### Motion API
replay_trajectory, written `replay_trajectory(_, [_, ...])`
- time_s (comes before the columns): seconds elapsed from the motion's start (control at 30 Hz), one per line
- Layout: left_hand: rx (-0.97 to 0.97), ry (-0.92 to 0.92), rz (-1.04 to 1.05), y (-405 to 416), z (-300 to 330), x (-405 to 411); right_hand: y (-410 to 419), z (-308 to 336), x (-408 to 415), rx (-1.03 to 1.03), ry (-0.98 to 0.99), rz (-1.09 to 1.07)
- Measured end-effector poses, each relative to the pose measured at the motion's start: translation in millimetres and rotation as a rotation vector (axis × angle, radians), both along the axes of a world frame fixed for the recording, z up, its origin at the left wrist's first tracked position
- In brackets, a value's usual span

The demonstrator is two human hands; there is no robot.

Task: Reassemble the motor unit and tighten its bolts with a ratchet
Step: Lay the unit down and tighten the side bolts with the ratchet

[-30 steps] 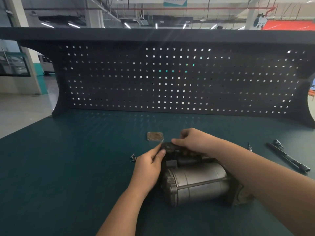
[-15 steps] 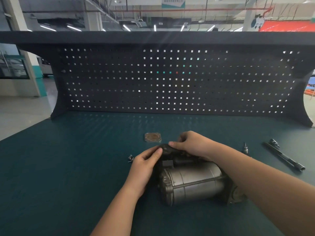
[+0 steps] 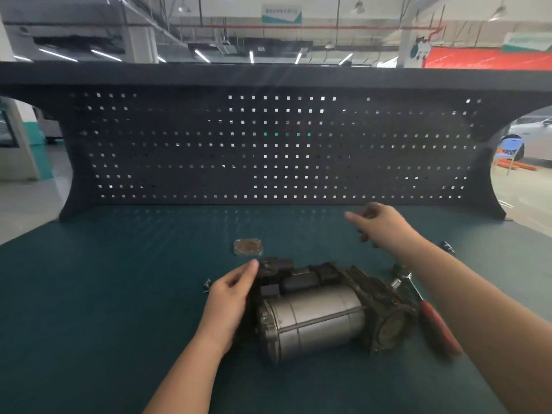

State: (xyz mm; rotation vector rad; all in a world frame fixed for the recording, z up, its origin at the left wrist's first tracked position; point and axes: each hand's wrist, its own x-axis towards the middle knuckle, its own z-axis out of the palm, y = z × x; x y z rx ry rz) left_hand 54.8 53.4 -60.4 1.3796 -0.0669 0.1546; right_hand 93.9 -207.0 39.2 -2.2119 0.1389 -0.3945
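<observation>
Since the motor unit (image 3: pixel 316 312) is a metal can bolted to a cast housing, it looks heavy and rigid and won't flex. It lies on its side, near-centre on the desk (image 3: pixel 89 294). The smooth can is likely slippery, so grip the ribbed black housing or the end flange. The left hand (image 3: pixel 230 297) rests on its left end, fingers loosely curled against the black top block. The right hand (image 3: pixel 379 222) hovers beyond it, fingers relaxed, holding nothing. The ratchet (image 3: pixel 424 309) with a red handle lies just right of the unit. The square cover plate (image 3: pixel 248 247) lies behind, with loose bolts (image 3: pixel 207 285) to the left.
</observation>
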Motion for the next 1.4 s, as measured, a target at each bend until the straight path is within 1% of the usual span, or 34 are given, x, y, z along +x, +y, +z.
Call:
replay_trajectory(0.03, [-0.046,0.005,-0.003,0,2,0,-31,-5,-4,-0.047,0.005,-0.140])
replay_trajectory(0.07, [-0.086,0.001,0.017,0,4,1,-58,-16,-11,-0.108,0.072,-0.247])
replay_trajectory(0.1, [-0.116,-0.013,0.058,1,6,2,-77,-31,-20,-0.173,0.202,-0.306])
replay_trajectory(0.17, [-0.153,-0.051,0.153,2,12,2,-91,-66,-35,-0.334,0.484,-0.301])
replay_trajectory(0.2, [-0.148,-0.079,0.189,2,15,1,-93,-81,-37,-0.410,0.547,-0.273])
replay_trajectory(0.27, [-0.088,-0.152,0.245,-1,23,-7,-91,-98,-35,-0.482,0.510,-0.230])
replay_trajectory(0.33, [-0.017,-0.226,0.305,-9,32,-19,-86,-100,-32,-0.488,0.449,-0.203])
replay_trajectory(0.37, [0.015,-0.261,0.335,-15,38,-25,-85,-100,-31,-0.446,0.424,-0.195])
replay_trajectory(0.43, [0.095,-0.337,0.356,-30,53,-34,-84,-97,-30,-0.269,0.359,-0.182])
replay_trajectory(0.47, [0.134,-0.366,0.332,-41,62,-37,-83,-93,-33,-0.138,0.306,-0.179])
replay_trajectory(0.53, [0.185,-0.374,0.216,-68,80,-38,-81,-85,-41,0.229,0.161,-0.124])
replay_trajectory(0.57, [0.186,-0.348,0.136,-83,89,-37,-79,-81,-45,0.428,0.087,-0.077])
replay_trajectory(0.6, [0.171,-0.301,0.053,-100,96,-34,-77,-77,-50,0.562,0.009,-0.027])
replay_trajectory(0.63, [0.147,-0.239,-0.024,-116,103,-31,-77,-74,-54,0.594,-0.059,0.008])
replay_trajectory(0.77, [0.024,0.045,-0.254,-172,115,-18,-78,-68,-61,0.363,-0.245,0.016])
replay_trajectory(0.8, [0.046,0.076,-0.292,-180,115,-15,-78,-67,-62,0.328,-0.270,0.026])
replay_trajectory(0.83, [0.118,0.066,-0.321,-185,114,-11,-77,-67,-62,0.301,-0.281,0.047])
replay_trajectory(0.9, [0.365,-0.054,-0.341,-189,109,-7,-75,-67,-63,0.282,-0.265,0.114])
replay_trajectory(0.97, [0.602,-0.182,-0.297,-186,106,-3,-71,-64,-65,0.374,-0.212,0.170])
replay_trajectory(1.03, [0.729,-0.244,-0.263,-181,102,0,-69,-57,-67,0.596,-0.097,0.216])
replay_trajectory(1.1, [0.747,-0.279,-0.295,-178,101,-1,-69,-49,-68,0.875,0.083,0.305])
replay_trajectory(1.13, [0.740,-0.300,-0.320,-179,101,-2,-70,-45,-69,0.973,0.152,0.367])
replay_trajectory(1.17, [0.736,-0.327,-0.342,-180,102,-3,-71,-43,-71,1.028,0.189,0.427])
replay_trajectory(1.23, [0.730,-0.374,-0.388,-184,104,-4,-75,-39,-75,1.083,0.210,0.530])
replay_trajectory(1.3, [0.735,-0.390,-0.440,-187,106,-3,-78,-38,-78,1.146,0.203,0.580])
replay_trajectory(1.33, [0.745,-0.390,-0.461,-188,107,-2,-79,-37,-78,1.175,0.192,0.570])
replay_trajectory(1.4, [0.764,-0.385,-0.485,-190,108,2,-78,-38,-77,1.180,0.135,0.481])
